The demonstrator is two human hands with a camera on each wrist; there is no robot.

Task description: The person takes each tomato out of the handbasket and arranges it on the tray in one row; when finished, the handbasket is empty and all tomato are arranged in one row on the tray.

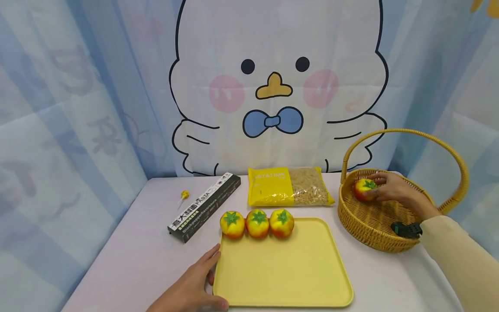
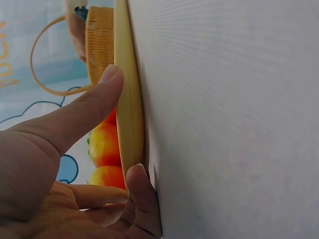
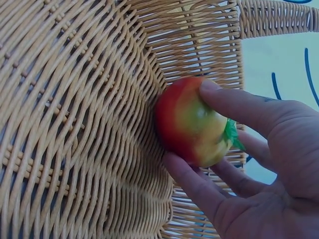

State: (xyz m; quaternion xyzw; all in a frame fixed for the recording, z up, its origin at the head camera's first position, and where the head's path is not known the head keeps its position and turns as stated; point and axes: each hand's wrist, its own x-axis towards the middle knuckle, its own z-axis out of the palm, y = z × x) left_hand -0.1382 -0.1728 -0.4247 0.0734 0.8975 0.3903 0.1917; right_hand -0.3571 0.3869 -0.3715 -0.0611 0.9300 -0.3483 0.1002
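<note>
My right hand (image 1: 393,190) is inside the wicker basket (image 1: 360,227), thumb and fingers around a red-and-yellow toy tomato (image 1: 364,190) with a green leafy top. The right wrist view shows this tomato (image 3: 192,122) close against the woven basket inside. Three similar toy tomatoes (image 1: 257,223) stand in a row along the back left edge of a yellow tray (image 1: 284,273). At the tray's left side, my left hand (image 1: 192,284) touches the rim, thumb at the near corner and fingers extended along the edge. In the left wrist view its thumb (image 2: 94,102) lies against the tray's side.
Behind the tray lies a yellow pasta bag (image 1: 290,186). A black-and-white pasta box (image 1: 204,207) lies slanted at the left, with a small yellow lollipop-like item (image 1: 184,194) beyond it. The basket's tall handle (image 1: 405,131) arches over the right forearm. Printed curtains enclose the table.
</note>
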